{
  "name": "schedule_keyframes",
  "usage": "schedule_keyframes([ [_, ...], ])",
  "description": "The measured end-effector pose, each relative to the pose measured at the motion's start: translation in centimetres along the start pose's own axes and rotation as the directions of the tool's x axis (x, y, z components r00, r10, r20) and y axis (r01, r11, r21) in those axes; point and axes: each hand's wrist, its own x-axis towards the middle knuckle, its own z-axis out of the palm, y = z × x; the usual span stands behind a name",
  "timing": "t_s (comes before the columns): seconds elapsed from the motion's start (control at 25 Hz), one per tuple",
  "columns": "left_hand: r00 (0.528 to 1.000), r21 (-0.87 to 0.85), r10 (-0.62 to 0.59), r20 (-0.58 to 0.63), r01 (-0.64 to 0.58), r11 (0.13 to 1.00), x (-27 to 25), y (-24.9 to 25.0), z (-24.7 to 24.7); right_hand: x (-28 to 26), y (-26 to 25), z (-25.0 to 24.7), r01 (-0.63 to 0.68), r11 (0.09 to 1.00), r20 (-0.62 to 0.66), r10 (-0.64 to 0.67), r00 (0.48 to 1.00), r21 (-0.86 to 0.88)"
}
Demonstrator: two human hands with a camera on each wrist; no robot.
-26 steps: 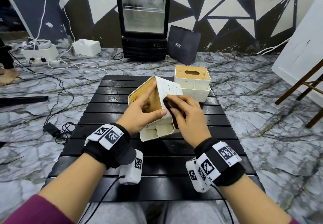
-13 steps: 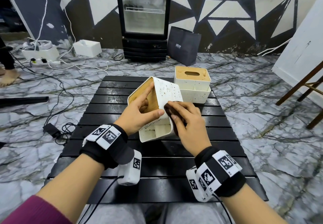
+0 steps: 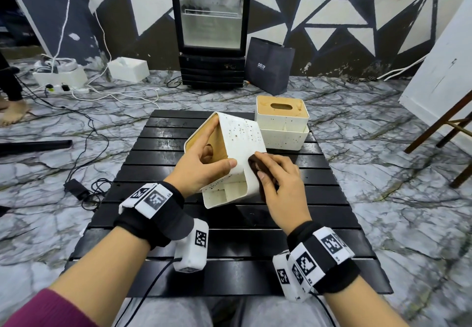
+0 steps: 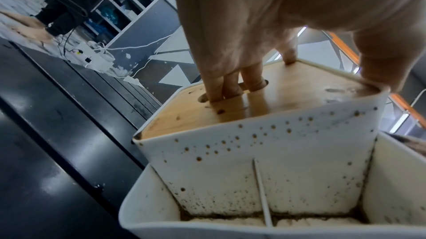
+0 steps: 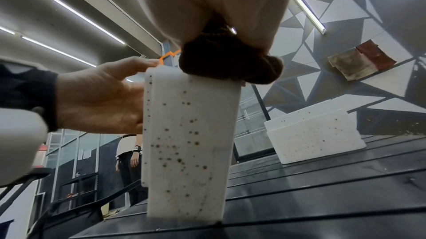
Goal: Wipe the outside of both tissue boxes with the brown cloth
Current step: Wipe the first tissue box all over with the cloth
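Near tissue box (image 3: pixel 231 155) tipped on edge at the middle of the black slatted worktop (image 3: pixel 229 263), wooden lid turned leftward, speckled white side turned up and right. Left hand (image 3: pixel 201 166) gripping it, three fingers (image 4: pixel 230 86) hooked into the lid slot, index laid along the lid edge, thumb clamped over the near rim. Right hand (image 3: pixel 281 181) curled round the bunched brown cloth (image 5: pixel 230 64), pressing it against the box's right side; second tissue box (image 3: pixel 282 122) upright just behind, at the worktop's far right.

Marble floor (image 3: pixel 383 148), black slatted table (image 3: pixel 229 224), glass-door fridge (image 3: pixel 210 28), triangle-patterned wall (image 3: pixel 332 20).
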Motion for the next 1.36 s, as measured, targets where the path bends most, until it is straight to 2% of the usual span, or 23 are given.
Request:
schedule_keyframes([
  [0.24,1.0,-0.024,-0.015,-0.023,0.015,1.0,0.0,-0.1,0.5,-0.1,-0.6,0.5,0.084,0.996,-0.011,-0.084,0.996,-0.02],
  [0.44,0.998,-0.021,-0.03,-0.058,0.029,0.999,0.0,0.0,0.1,-0.3,0.2,0.3,0.025,0.999,-0.042,-0.026,0.999,-0.026],
  [0.64,0.999,0.02,-0.03,0.01,0.03,0.999,0.1,0.1,0.2,0.5,-1.1,0.6,0.092,0.995,-0.028,-0.094,0.995,-0.044],
  [0.76,0.999,0.04,-0.028,0.023,0.027,0.999,0.1,0.1,0.1,2.1,-0.3,0.1,0.064,0.997,-0.021,-0.065,0.998,-0.049],
  [0.88,0.999,0.039,-0.021,0.029,0.02,0.999,0.0,0.1,-0.1,1.5,0.0,0.1,0.03,0.999,-0.04,-0.031,0.999,-0.043],
  [1.08,0.997,0.089,-0.001,0.073,-0.006,0.996,0.1,0.3,0.3,2.8,-0.4,0.3,0.064,0.997,-0.05,-0.066,0.997,-0.049],
  [1.28,0.998,0.135,-0.009,0.056,0.002,0.991,-0.1,0.1,0.1,2.8,0.2,-0.1,-0.002,0.999,-0.061,-0.001,0.998,-0.05],
  [1.36,0.998,0.121,-0.008,0.058,0.001,0.993,-0.2,0.1,0.2,2.8,-0.2,0.0,0.008,0.999,-0.077,-0.012,0.997,-0.051],
])
